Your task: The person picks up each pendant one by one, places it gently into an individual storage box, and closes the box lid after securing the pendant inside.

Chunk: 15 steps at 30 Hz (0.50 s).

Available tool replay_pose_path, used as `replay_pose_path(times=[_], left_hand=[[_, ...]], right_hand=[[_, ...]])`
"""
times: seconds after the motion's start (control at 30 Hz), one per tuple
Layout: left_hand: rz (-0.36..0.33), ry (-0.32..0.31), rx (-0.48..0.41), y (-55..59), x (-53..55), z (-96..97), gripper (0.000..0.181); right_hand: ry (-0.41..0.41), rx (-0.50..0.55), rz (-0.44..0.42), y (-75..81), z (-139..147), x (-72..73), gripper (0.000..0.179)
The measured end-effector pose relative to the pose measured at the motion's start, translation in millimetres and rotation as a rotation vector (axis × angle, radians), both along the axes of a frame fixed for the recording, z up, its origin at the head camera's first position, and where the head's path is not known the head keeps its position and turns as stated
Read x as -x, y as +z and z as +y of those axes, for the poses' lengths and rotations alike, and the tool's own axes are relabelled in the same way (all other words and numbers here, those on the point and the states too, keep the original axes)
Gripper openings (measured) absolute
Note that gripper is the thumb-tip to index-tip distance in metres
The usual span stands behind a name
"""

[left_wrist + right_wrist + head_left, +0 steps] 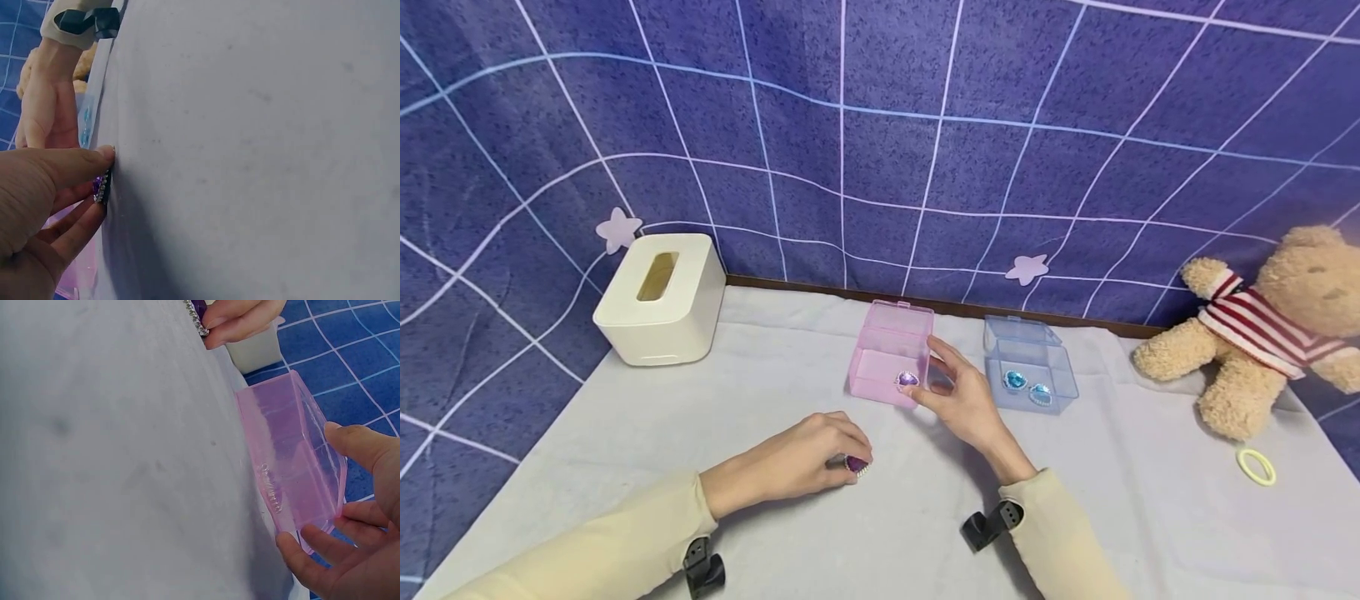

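Observation:
My left hand (801,454) pinches a purple gem (857,464) with a beaded silver rim, low over the cloth in front of the pink box. In the left wrist view the thumb and fingertips meet around this gem (99,188), seen edge-on. The open pink plastic box (872,371) has its lid tipped back and one purple gem (907,380) inside at the front right. My right hand (964,406) grips the box's right side, thumb at the front rim. In the right wrist view its fingers (331,547) lie along the pink box (281,437).
An open blue plastic box (1063,379) with two blue gems (1015,381) stands right of the pink one. A white tissue box (655,325) is at the left. A teddy bear (1247,333) and a yellow-green ring (1256,467) are at the right. A patterned curtain (880,150) hangs behind.

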<state>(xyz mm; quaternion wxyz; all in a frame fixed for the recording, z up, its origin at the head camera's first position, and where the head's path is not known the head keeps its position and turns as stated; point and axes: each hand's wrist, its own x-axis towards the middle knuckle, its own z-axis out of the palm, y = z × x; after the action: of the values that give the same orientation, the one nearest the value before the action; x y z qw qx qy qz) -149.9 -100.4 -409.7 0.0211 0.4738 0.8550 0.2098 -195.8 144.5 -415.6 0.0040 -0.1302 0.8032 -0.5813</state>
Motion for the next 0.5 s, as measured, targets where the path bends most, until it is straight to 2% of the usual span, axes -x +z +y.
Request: replay_pose_path(times=[0.17,0.33,0.5], left_hand=[[0.043,-0.027,0.035,1.4,1.1,0.6,0.009],[0.077,-0.026,0.044,2.2,0.0,1.0,0.005],[0.064,-0.021,0.02,4.8,-2.5,4.2,0.004]], right_hand=[[0.004,0.005,0.014,0.2,0.5,0.9,0.079],[0.007,0.018,0.01,1.1,-0.5,1.1,0.079],[-0.003,0.0,-0.002,0.4,-0.8,-0.4,0.08]])
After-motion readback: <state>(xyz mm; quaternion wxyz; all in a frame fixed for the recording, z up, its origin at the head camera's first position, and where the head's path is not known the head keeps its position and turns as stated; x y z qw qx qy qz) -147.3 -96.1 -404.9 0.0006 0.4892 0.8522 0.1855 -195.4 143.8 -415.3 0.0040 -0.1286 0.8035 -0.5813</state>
